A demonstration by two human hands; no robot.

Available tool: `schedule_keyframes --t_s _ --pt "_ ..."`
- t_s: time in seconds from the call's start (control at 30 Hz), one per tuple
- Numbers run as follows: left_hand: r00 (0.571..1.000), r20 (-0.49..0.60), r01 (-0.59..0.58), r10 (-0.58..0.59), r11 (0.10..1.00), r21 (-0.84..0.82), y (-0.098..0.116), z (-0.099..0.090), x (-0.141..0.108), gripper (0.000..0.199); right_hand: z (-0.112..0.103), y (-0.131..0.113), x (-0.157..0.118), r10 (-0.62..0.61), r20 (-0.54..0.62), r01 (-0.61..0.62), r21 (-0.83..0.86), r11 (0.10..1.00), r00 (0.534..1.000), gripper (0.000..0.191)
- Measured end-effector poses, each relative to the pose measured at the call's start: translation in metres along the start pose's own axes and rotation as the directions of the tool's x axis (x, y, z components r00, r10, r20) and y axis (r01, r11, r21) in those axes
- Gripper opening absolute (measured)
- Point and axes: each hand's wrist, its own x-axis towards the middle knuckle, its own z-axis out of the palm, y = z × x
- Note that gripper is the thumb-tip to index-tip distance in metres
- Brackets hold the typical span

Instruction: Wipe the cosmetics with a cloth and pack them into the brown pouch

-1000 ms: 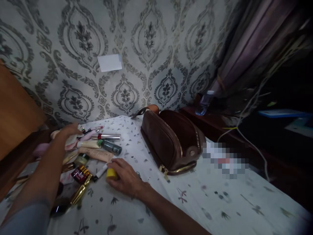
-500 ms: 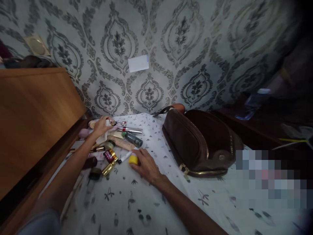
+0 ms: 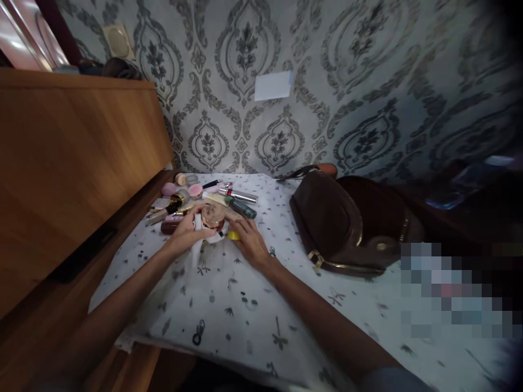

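Note:
My left hand is closed around a round rose-gold compact, and a white cloth or tissue hangs from the same fingers. Close by on the right, my right hand pinches a small yellow piece, mostly covered by the fingers. Just beyond both hands lie a dark green bottle, a silver tube and a pink round compact. A dark red item lies left of my left hand. Some small cosmetics are hidden behind the hands.
A brown leather bag stands unzipped on the patterned white cloth to the right. A wooden cabinet borders the left side. The patterned wall rises behind. A clear bottle appears blurred at far right.
My left hand has come back from the far end of the cosmetics toward my right hand, now with the rose-gold compact and white cloth. My view has shifted left; my right hand keeps the yellow piece.

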Motion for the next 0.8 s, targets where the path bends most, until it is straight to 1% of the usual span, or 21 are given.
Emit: schedule_keyframes --t_s 0.1,0.17,0.23,0.3,0.37,0.43,0.53,0.63,0.7,0.77,0.8 --pt "0.998 0.013 0.066 -0.065 0.998 -0.008 -0.01 0.005 -0.02 0.073 0.0 -0.003 0.001 -0.085 0.018 0.085 -0.048 0.995 0.996 0.046" --pt "0.997 0.023 0.075 -0.076 0.996 0.054 -0.016 0.007 -0.031 0.07 -0.003 -0.006 -0.002 -0.085 0.047 0.086 -0.016 0.996 0.995 0.042" --pt "0.998 0.032 0.04 -0.046 0.987 0.153 -0.022 0.006 -0.041 0.063 -0.007 -0.009 -0.008 -0.034 0.069 0.03 0.05 0.998 0.997 0.039" --pt "0.998 0.055 -0.002 -0.011 0.972 0.235 -0.029 0.005 -0.05 0.056 -0.011 -0.012 -0.014 0.068 0.08 -0.077 0.117 0.99 0.994 0.038" --pt "0.997 0.083 -0.026 0.004 0.963 0.267 -0.037 0.002 -0.057 0.056 -0.012 -0.014 -0.018 0.173 0.088 -0.185 0.167 0.968 0.981 0.04" --pt "0.995 0.097 -0.033 0.007 0.962 0.272 -0.044 0.0 -0.061 0.057 -0.009 -0.013 -0.017 0.235 0.089 -0.249 0.218 0.944 0.968 0.043" --pt "0.996 0.089 -0.03 0.007 0.967 0.254 -0.051 0.001 -0.063 0.058 0.001 -0.011 -0.009 0.276 0.055 -0.28 0.294 0.914 0.96 0.048" --pt "0.996 0.089 -0.019 -0.003 0.971 0.239 -0.053 0.004 -0.063 0.059 0.008 -0.011 -0.002 0.324 -0.021 -0.302 0.307 0.902 0.946 0.056" --pt "0.996 0.092 -0.025 0.003 0.971 0.237 -0.053 0.006 -0.062 0.06 0.005 -0.014 -0.004 0.333 -0.075 -0.3 0.286 0.91 0.94 0.061" --pt "0.996 0.084 -0.027 0.008 0.974 0.223 -0.052 0.009 -0.063 0.061 -0.003 -0.02 -0.013 0.304 -0.11 -0.263 0.282 0.923 0.946 0.055" --pt "0.997 0.077 -0.019 0.003 0.978 0.206 -0.051 0.011 -0.064 0.062 -0.009 -0.024 -0.019 0.272 -0.098 -0.232 0.306 0.924 0.957 0.05"
